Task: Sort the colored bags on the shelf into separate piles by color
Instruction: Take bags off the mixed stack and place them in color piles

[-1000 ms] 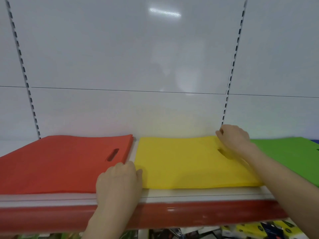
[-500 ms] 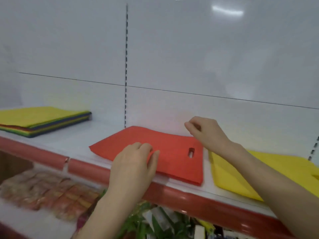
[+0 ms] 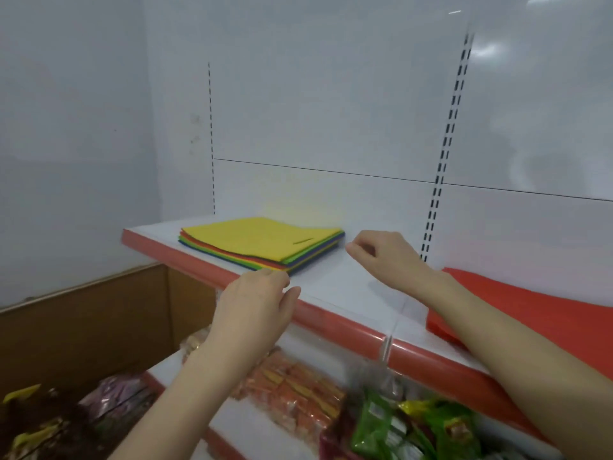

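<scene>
our left hand (image 3: 255, 305) hovers at the shelf's (image 3: 348, 283) front edge, fingers relaxed and thumb apart, by the near corner of the stack (image 3: 262, 239). our right hand (image 3: 381, 255), loosely curled and holding nothing, is just right of the stack. the stack, yellow on top, lies at the shelf's left end. a red bag (image 3: 530, 303) lies apart to the right.

A white wall (image 3: 73, 127) met glossy white back panels (image 3: 331, 111) split by slotted uprights (image 3: 447, 134) — light glared off them at upper right. The white shelf (image 3: 348, 283) had a red front edge (image 3: 338, 318); a brown cardboard box (image 3: 83, 327) stood lower left.
</scene>
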`<state>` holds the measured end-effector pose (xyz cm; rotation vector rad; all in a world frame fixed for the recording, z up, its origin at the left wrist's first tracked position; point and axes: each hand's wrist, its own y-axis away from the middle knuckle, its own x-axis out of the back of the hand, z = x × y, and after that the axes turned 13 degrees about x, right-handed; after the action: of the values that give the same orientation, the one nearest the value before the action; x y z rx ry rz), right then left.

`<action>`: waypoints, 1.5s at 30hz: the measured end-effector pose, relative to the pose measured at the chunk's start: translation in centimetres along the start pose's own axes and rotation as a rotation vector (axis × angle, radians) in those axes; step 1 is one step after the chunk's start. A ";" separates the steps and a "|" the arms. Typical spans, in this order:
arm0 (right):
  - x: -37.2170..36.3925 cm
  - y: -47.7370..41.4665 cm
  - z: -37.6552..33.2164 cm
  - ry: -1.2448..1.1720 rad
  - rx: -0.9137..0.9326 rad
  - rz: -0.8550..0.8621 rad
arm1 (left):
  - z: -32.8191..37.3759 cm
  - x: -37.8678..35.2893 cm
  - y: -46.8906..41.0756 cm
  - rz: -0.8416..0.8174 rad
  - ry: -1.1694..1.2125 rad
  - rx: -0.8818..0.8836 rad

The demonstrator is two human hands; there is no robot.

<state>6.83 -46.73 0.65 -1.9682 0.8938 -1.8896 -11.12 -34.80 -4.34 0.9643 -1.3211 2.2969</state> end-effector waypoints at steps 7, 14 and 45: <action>-5.8 -7.0 -0.5 0.000 -0.004 -0.080 | -8.0 -0.5 -4.8 0.000 -0.021 0.045; -9.4 -13.8 3.6 0.102 -0.088 -0.114 | -13.1 -3.6 -10.6 -0.029 -0.072 0.036; -14.3 -18.1 6.4 0.540 -0.968 -0.226 | -27.0 -10.9 -28.7 -0.341 -0.374 -0.230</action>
<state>17.99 -25.66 -0.93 -2.0575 2.1398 -2.4500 2.38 3.73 -2.92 1.4561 -1.3910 1.7255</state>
